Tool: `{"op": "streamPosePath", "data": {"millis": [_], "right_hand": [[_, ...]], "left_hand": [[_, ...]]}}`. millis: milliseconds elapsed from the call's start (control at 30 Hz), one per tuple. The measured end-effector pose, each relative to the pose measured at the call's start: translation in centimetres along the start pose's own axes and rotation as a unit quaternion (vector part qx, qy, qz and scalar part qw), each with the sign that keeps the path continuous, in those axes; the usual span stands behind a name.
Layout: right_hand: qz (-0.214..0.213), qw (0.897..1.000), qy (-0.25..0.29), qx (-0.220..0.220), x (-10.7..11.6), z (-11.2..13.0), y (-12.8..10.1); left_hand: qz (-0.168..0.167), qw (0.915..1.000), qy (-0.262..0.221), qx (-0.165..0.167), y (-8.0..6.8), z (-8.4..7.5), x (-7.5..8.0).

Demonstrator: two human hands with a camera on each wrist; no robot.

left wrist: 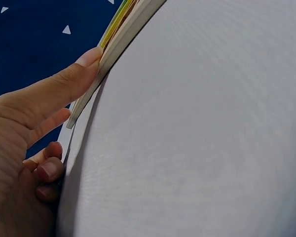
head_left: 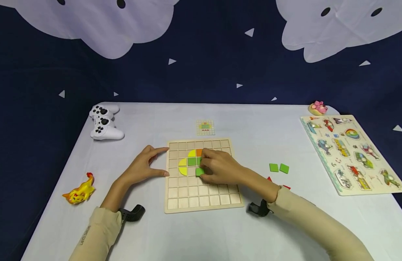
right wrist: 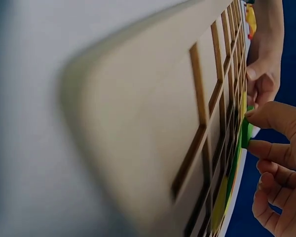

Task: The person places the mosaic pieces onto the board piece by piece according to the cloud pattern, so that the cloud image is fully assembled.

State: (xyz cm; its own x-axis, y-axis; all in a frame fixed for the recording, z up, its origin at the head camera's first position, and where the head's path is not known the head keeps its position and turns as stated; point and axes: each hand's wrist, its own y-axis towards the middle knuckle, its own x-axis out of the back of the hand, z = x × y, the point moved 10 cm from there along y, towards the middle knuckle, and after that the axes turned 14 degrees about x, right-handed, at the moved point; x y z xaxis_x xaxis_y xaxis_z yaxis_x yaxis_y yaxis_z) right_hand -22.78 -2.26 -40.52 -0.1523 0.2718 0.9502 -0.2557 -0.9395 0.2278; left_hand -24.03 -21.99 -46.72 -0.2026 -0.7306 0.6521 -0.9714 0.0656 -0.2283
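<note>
A wooden grid board (head_left: 201, 203) lies in the middle of the table. Yellow quarter-round tiles (head_left: 182, 166), a green square and an orange piece sit in its upper cells. My right hand (head_left: 205, 170) reaches over the board and pinches a green square tile (head_left: 199, 171) right at the grid; the right wrist view shows that tile (right wrist: 245, 133) edge-on between thumb and finger (right wrist: 266, 116) against the board (right wrist: 138, 123). My left hand (head_left: 152, 165) lies on the table, index and thumb stretched against the board's left edge. In the left wrist view the thumb (left wrist: 84, 64) presses the board's rim (left wrist: 123, 34).
A small pattern card (head_left: 205, 127) lies behind the board. Two loose green squares (head_left: 279, 168) and red pieces (head_left: 285, 187) lie to the right. A vehicle peg puzzle (head_left: 352, 152) and pink toy (head_left: 317, 107) sit far right; a white game controller (head_left: 106, 127) and yellow toy (head_left: 79, 192) sit left.
</note>
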Motion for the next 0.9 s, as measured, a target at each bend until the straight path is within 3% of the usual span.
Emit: {"op": "streamPosePath", "data": {"millis": [333,667,900], "right_hand": [[0.001,1.0,-0.012,-0.013,-0.7,0.2,1.3],[0.0,0.999,0.01,-0.037,-1.0,0.3,1.5],[-0.022,0.998,-0.024,-0.048,0.9,-0.1,0.1]], "left_hand": [[0.001,0.9999,0.004,-0.009,0.2,-0.7,-0.1],[-0.005,0.9999,0.007,-0.014,0.1,-0.8,0.2],[-0.008,0.9999,0.004,-0.014,-0.1,-0.3,0.1]]}}
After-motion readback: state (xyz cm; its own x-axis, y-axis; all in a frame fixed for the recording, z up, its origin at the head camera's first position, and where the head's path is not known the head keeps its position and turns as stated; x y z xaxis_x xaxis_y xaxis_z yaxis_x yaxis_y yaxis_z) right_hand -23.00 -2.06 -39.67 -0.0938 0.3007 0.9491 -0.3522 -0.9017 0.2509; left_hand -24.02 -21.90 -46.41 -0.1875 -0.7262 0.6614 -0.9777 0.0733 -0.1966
